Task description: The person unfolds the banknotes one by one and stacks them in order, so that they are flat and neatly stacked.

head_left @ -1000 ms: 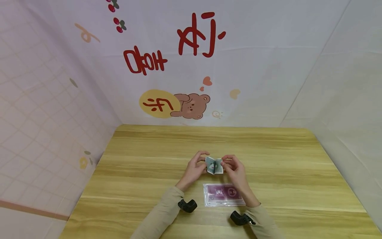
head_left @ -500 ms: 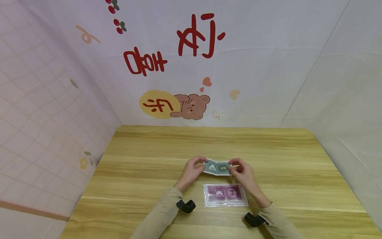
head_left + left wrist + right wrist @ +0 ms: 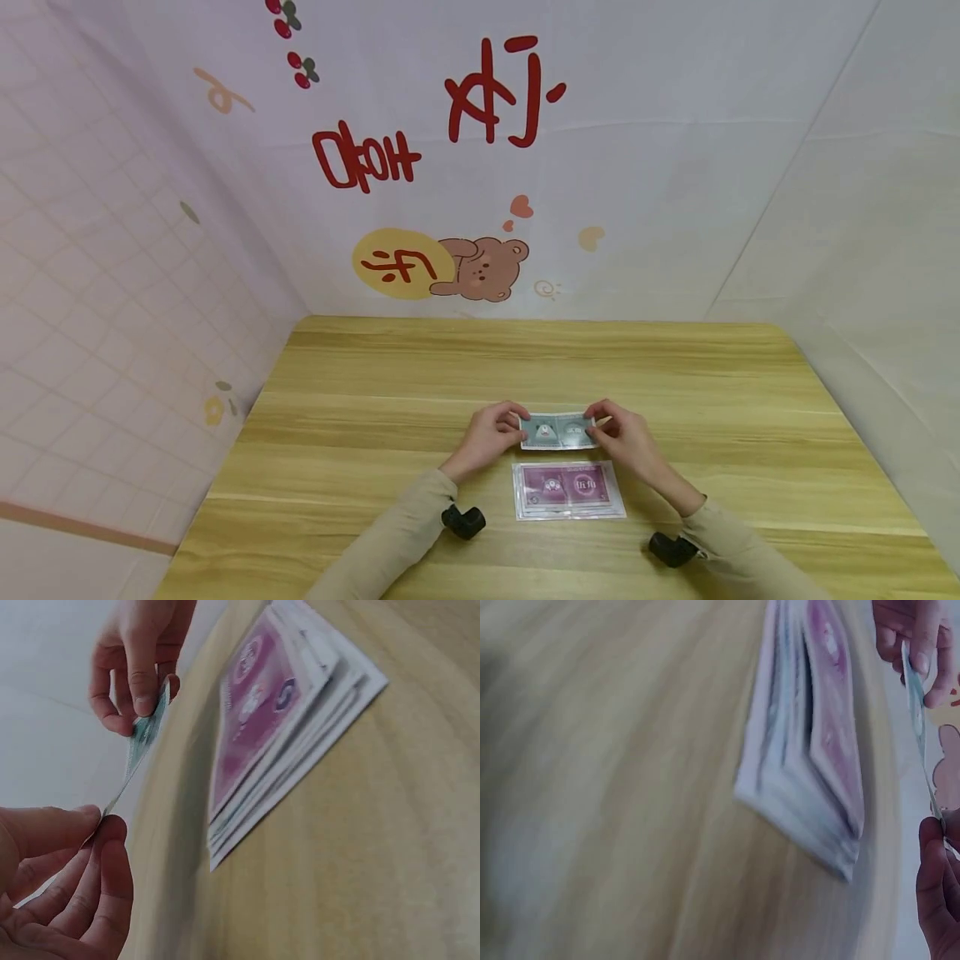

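Note:
Both hands hold a green banknote stretched between them, a faint crease down its middle. My left hand pinches its left end between thumb and fingers. The right end is pinched the same way by my right hand. Edge-on, the banknote looks like a thin strip in the left wrist view. Just in front of it, on the near side, lies a stack of notes with a purple banknote on top. In the right wrist view that stack shows several layers below the purple one.
The wooden table carries the stack near its middle. Behind it hangs a white cloth backdrop with red characters and a cartoon bear. Each sleeve bears a black wrist camera mount.
The green banknote was folded in a V and has been spread nearly flat. My right hand has moved right, away from the left, and the note has come slightly nearer the stack.

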The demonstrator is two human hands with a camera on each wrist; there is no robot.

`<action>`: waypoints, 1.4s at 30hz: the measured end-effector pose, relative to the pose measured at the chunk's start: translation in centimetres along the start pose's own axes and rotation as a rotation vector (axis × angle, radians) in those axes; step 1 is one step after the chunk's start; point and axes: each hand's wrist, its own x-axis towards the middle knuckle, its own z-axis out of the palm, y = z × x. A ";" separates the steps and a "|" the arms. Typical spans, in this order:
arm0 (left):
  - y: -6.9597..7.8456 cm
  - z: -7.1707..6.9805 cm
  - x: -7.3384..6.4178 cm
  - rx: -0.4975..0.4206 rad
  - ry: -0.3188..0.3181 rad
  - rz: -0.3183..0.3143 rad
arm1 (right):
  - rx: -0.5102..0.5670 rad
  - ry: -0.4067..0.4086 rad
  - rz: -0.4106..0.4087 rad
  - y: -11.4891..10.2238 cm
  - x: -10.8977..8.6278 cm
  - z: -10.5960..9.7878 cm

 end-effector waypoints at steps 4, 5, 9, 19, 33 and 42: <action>0.2 0.3 -0.7 0.021 -0.063 0.010 | -0.032 -0.055 -0.035 0.1 -0.6 -0.4; -0.1 0.5 -0.7 0.030 -0.079 0.011 | -0.040 -0.076 -0.051 0.1 -0.8 -0.4; -2.0 1.0 -1.0 0.040 -0.156 0.001 | -0.095 -0.144 -0.106 -0.3 -1.5 -0.8; -2.6 1.3 -2.3 0.104 -0.302 0.041 | -0.176 -0.239 -0.187 -0.8 -3.3 -0.9; -2.3 1.2 -3.1 0.291 -0.354 0.083 | -0.229 -0.260 -0.182 -1.0 -4.6 -0.1; -2.3 1.2 -3.0 0.364 -0.361 0.101 | -0.339 -0.257 -0.202 -1.0 -4.8 0.2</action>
